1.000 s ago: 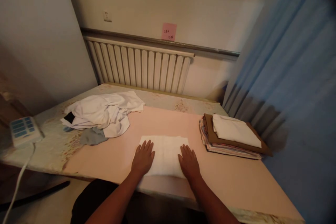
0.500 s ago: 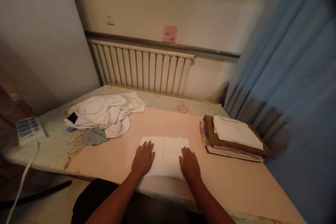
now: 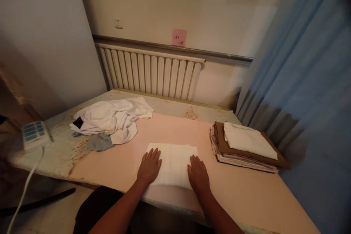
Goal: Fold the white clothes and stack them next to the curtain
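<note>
A folded white cloth [image 3: 172,162] lies flat on the pink table top [image 3: 241,190] near the front edge. My left hand [image 3: 149,167] rests flat on its left side, fingers stretched out. My right hand [image 3: 197,174] lies flat on its right side, fingers out as well. Neither hand grips anything.
A heap of crumpled white and grey clothes [image 3: 109,119] lies at the back left. A stack of folded cloths [image 3: 245,142], white on brown, sits at the right. A white power strip [image 3: 35,134] with cord is on the left edge. Blue curtain [image 3: 309,80] hangs right; a radiator [image 3: 149,71] stands behind.
The view has drifted slightly to the left. Both hands stay flat on the folded white cloth, hardly moved.
</note>
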Tool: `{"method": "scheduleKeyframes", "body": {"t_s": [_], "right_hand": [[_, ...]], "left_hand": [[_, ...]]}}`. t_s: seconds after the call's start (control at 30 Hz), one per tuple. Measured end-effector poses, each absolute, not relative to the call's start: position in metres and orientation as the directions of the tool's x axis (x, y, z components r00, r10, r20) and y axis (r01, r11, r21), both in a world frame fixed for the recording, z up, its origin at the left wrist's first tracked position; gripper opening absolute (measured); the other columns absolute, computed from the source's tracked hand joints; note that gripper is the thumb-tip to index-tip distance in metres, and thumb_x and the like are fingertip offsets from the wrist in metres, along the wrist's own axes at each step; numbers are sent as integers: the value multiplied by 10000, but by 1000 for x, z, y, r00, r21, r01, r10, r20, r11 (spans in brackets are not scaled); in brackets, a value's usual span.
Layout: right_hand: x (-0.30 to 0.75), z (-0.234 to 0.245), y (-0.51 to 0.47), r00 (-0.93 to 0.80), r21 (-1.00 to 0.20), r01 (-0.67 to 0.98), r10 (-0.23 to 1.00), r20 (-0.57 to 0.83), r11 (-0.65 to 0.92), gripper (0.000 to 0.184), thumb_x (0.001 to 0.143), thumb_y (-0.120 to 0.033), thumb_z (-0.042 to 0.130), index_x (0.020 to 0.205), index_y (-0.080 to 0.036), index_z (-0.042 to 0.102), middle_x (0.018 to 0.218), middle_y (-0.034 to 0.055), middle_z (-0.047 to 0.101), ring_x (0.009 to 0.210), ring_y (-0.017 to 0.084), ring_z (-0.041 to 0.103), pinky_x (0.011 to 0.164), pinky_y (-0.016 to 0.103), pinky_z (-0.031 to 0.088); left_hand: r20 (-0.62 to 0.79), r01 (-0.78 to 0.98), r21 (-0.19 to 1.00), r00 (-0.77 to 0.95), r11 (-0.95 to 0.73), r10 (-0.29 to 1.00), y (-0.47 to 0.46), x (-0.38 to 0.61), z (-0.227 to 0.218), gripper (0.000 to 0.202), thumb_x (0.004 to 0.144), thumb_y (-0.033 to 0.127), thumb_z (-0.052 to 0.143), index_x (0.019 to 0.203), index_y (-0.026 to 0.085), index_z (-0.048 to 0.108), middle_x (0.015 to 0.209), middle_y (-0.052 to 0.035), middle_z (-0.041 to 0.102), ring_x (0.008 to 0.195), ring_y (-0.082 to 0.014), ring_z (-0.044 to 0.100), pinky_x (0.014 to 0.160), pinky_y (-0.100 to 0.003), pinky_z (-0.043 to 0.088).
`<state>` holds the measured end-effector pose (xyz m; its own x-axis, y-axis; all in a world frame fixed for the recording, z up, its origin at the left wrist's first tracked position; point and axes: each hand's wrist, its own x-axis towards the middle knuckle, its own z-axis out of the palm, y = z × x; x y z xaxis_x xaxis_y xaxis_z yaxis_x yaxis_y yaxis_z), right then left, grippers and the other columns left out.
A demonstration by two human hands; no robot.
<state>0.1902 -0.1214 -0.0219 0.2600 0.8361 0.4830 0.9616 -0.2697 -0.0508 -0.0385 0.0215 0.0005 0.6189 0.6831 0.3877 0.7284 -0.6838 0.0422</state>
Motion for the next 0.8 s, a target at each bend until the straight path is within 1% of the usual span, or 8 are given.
{"method": "scheduleKeyframes", "body": {"t_s": [0.17,0.33,0.5,0.63,0.8], "right_hand": [[190,-23,-121,253,-49,963,826,504,-265,404,956,-251,368,1291,-125,555,1357,140,554,1298,279,467,1082,458,326],[189,-22,-121,263,-43,960,833,488,-277,402,953,-234,376,1294,-113,551,1366,144,545,1310,276,451,1088,454,318],[189,-21,-122,262,-42,960,840,476,-275,403,949,-232,387,1303,-114,539,1365,135,547,1306,275,452,1087,456,322],[189,-21,-121,265,-52,960,835,483,-274,394,950,-220,377,1295,-121,540,1357,132,555,1303,260,454,1087,446,323],[189,-22,-121,266,-56,960,826,497,-275,395,947,-230,377,1289,-131,547,1352,136,557,1299,259,458,1084,441,325]], "left_hand": [[405,731,44,610,-681,681,22,-38,-1,438,955,353,362,1345,237,526,1434,-61,500,1355,-266,406,1095,-476,318],[393,731,53,611,-680,687,21,-38,1,444,956,346,359,1348,217,522,1437,-70,496,1359,-267,397,1093,-485,317],[385,734,52,611,-678,691,21,-38,1,444,959,346,348,1349,223,520,1442,-66,490,1363,-268,392,1095,-485,315],[368,738,46,615,-674,698,22,-38,0,453,958,340,345,1359,207,509,1450,-66,480,1365,-275,387,1095,-496,313],[371,739,45,613,-673,698,22,-38,0,450,958,342,346,1356,214,513,1450,-63,480,1365,-269,389,1100,-488,312]]}}
